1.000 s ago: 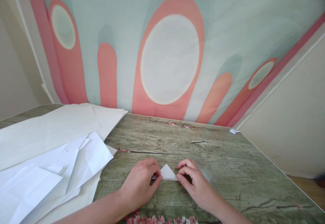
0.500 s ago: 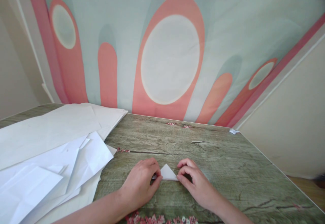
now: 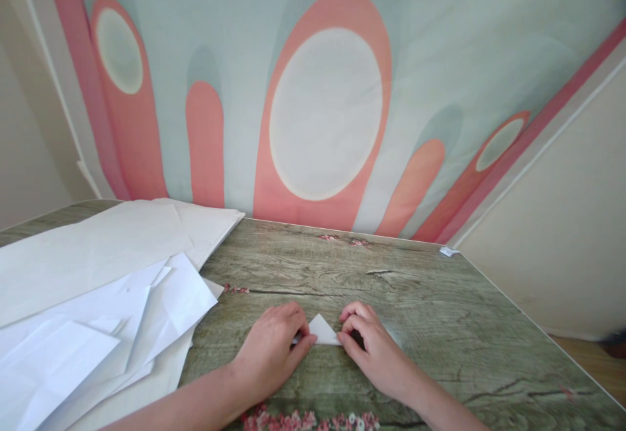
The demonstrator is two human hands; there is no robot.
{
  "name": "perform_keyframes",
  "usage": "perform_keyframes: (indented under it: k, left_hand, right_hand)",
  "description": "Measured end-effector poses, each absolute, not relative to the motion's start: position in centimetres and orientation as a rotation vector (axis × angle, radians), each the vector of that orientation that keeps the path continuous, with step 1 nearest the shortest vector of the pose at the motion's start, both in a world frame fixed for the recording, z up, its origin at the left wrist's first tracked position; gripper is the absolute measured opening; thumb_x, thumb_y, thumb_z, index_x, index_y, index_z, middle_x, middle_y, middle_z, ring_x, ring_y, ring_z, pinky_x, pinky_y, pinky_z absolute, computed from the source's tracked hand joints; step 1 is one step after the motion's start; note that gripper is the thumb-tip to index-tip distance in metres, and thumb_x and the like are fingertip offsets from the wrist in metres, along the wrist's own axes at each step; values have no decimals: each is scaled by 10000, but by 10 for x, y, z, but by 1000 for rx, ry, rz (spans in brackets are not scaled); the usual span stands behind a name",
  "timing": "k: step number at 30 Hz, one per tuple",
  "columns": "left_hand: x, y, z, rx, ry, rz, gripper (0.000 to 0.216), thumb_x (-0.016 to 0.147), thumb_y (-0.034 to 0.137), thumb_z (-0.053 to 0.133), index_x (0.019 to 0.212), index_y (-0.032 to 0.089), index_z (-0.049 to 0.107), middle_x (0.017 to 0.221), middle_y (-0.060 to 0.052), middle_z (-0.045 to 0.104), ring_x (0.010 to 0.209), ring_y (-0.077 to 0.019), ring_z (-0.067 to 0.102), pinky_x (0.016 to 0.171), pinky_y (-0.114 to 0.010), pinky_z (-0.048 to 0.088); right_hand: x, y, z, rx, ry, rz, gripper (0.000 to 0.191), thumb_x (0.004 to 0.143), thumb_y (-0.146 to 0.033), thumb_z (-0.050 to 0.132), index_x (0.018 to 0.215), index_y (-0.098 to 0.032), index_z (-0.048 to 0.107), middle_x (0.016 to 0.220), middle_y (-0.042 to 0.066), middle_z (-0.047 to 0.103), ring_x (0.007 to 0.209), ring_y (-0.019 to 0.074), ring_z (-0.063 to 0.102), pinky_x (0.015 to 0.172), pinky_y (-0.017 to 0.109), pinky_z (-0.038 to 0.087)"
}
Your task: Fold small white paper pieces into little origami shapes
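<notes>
A small white folded paper triangle lies at the near middle of the table, its point facing away from me and its long edge towards me. My left hand pinches its left corner between thumb and fingers, which cover that end. At the opposite corner, my right hand has thumb and fingertips closed on the paper's right tip. Only the middle of the triangle shows between the two hands.
On the left lie large white sheets with loose, creased paper pieces on top. A wood-patterned table reaches a patterned backdrop. A small white scrap sits at the far right corner.
Both hands keep their pinch on the paper triangle. My left thumb has shifted slightly to the right along it, and the whole view has moved a little.
</notes>
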State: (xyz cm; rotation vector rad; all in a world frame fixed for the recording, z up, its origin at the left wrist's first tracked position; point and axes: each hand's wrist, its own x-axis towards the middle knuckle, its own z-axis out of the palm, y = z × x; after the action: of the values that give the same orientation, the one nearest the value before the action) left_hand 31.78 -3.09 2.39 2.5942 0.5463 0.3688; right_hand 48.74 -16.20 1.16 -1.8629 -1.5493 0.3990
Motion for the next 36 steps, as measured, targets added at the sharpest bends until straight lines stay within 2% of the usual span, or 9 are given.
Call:
perform_keyframes:
  k: [10,12,15,21,28,32,36]
  left_hand:
    - [321,-31,22,2605,596,396,63,803,192,555,741,195,565,757,4,582,713,-168,548,640,-253,373]
    - [320,-31,21,2588,604,415,19,789,182,566,796,200,567,769,7,591,725,-170,554,651,-255,378]
    - [319,-31,20,2605,563,437,92,798,169,559,878,212,573,817,4,594,762,-174,556,685,-263,388]
    - [319,-32,20,2690,476,405,129,877,168,487,849,219,602,845,-7,584,790,-177,555,718,-277,401]
    - [315,-35,29,2938,331,364,121,878,155,519,878,210,626,865,-27,620,816,-208,559,733,-337,412]
    - [310,-46,23,3090,70,381,219,883,193,534,1095,176,586,1040,-58,649,979,-239,566,845,-379,413]
    - [309,-55,8,3150,92,503,263,937,212,459,1169,150,569,1229,-79,599,1114,-226,536,953,-363,367]
  right_hand:
    - [485,-159,12,-1892,-1541,365,175,811,-85,536,688,-196,483,915,21,521,913,185,499,819,328,403]
    - [485,-158,11,-1898,-1543,352,173,804,-79,540,689,-197,485,903,19,522,903,184,500,814,325,402]
    - [485,-158,10,-1908,-1540,339,173,796,-71,541,690,-197,484,896,19,524,897,185,501,808,322,402]
    - [484,-158,13,-1927,-1548,342,178,795,-75,538,679,-198,478,893,22,529,890,187,502,797,316,402]
    - [485,-157,12,-1941,-1546,338,183,787,-76,545,668,-199,480,857,14,533,870,185,504,782,311,403]
    - [484,-157,12,-1942,-1545,331,191,777,-63,550,656,-194,480,850,13,538,859,179,504,774,307,405]
    - [483,-156,14,-1940,-1558,312,187,766,-50,558,661,-190,493,859,15,543,869,177,509,787,308,408]
